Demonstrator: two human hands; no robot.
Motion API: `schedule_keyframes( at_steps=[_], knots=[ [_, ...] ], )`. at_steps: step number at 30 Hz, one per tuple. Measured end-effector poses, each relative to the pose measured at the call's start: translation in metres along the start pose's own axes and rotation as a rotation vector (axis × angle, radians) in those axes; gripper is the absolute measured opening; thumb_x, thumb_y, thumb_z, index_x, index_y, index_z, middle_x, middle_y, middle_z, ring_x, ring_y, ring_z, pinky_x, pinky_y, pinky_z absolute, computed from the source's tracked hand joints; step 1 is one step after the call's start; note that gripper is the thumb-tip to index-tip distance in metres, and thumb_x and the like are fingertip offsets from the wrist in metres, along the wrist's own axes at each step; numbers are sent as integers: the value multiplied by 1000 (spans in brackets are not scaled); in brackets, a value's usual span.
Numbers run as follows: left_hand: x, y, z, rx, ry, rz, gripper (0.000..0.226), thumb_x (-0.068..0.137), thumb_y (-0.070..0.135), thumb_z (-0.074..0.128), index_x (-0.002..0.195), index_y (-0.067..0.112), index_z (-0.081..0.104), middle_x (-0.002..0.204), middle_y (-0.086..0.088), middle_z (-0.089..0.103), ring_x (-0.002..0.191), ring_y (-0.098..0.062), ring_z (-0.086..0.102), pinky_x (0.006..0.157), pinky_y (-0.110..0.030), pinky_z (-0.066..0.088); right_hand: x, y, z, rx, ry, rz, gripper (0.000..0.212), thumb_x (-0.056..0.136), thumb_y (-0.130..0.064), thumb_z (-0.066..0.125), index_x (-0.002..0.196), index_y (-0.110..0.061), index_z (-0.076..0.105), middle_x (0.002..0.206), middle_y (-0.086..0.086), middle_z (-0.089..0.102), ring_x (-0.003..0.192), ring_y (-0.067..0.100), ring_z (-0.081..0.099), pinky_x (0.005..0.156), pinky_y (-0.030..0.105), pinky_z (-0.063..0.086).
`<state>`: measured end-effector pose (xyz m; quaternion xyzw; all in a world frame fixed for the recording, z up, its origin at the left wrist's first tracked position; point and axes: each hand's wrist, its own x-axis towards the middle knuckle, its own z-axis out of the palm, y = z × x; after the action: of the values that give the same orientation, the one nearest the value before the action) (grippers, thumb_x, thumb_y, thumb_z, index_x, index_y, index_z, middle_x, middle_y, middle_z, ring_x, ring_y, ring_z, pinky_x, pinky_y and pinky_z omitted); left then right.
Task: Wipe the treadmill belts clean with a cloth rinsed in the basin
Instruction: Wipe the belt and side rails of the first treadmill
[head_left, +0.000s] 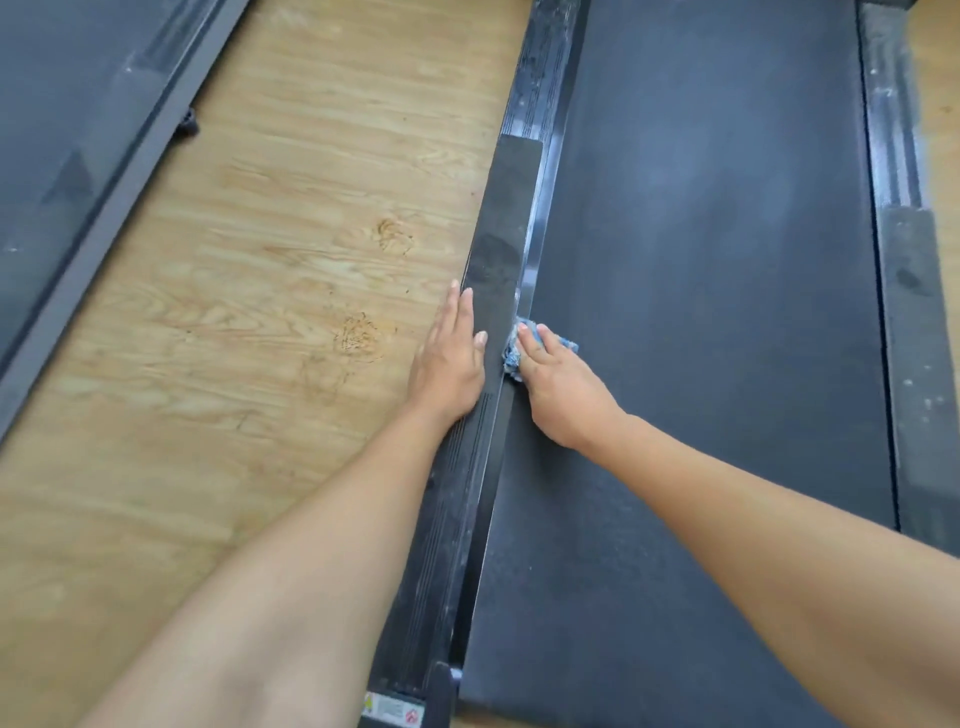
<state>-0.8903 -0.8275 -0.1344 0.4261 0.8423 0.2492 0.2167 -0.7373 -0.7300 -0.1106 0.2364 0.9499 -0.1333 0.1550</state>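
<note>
The right hand (558, 379) lies flat on a bunched blue cloth (511, 358). Its fingers are nearly straight across the wad, pressing it down rather than clutching it. The cloth sits right under the palm, at the near-left edge of the belt (701, 312), where the belt meets the side rail (498, 249).

The cloth looks soft, light and floppy (probably damp too, though I can't tell from here). I'd guess it squashes to whatever shape the palm gives it and slides easily under steady downward pressure. It needs no careful grip; a flat hand over the middle of the wad, with the loose edges tucked under, should keep it from trailing. Its blue-and-white tufts poke out on both sides of the fingers, fuzzy like microfibre.

Just left of that hand, the left hand (452, 364) rests open on the rail with its fingers stretched forward, apparently as a prop.

The belt is dark and matte, with a faint pale haze ahead of the hand. To its right the belt runs out to the far rail (904, 312). Left of the near rail is wood-pattern floor (260, 260), and past that a second treadmill (62, 130). No basin is in view.
</note>
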Motion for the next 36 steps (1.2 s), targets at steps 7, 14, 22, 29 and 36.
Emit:
schedule_keyframes(
  at_steps=[7,14,22,29,36],
  knots=[
    [-16,-6,-9,187,-57,5,66,115,43,30,171,20,5,180,2,-7,162,-27,22,125,-52,28,-107,-63,47,0,-83,-97,68,98,1,39,163,0,17,174,13,7,161,36,-1,131,40,3],
    [-20,-4,0,115,-40,9,66,115,37,31,171,14,4,179,-2,-11,158,-28,30,119,-52,37,-204,-113,101,65,-64,-195,70,93,3,47,161,-6,33,172,7,20,160,33,11,128,44,22],
    [-22,-5,3,97,-2,38,65,116,36,29,171,12,5,179,-2,-9,140,-31,48,109,-50,40,-245,-138,111,-2,-126,-245,76,84,-9,20,154,-14,50,167,1,37,157,30,26,119,40,40],
    [-30,-1,2,248,21,25,63,116,37,24,171,12,4,180,-3,-5,166,-25,5,131,-50,17,-253,-141,108,31,-76,-225,68,81,-3,47,146,-20,58,160,-7,47,144,26,50,77,29,56],
    [-48,45,-8,352,-58,3,78,96,-8,36,169,10,14,179,-9,8,166,-28,5,133,-45,12,-255,-146,90,447,-132,36,28,94,-3,52,110,-20,68,114,-9,66,107,17,48,74,42,57]
  ],
)
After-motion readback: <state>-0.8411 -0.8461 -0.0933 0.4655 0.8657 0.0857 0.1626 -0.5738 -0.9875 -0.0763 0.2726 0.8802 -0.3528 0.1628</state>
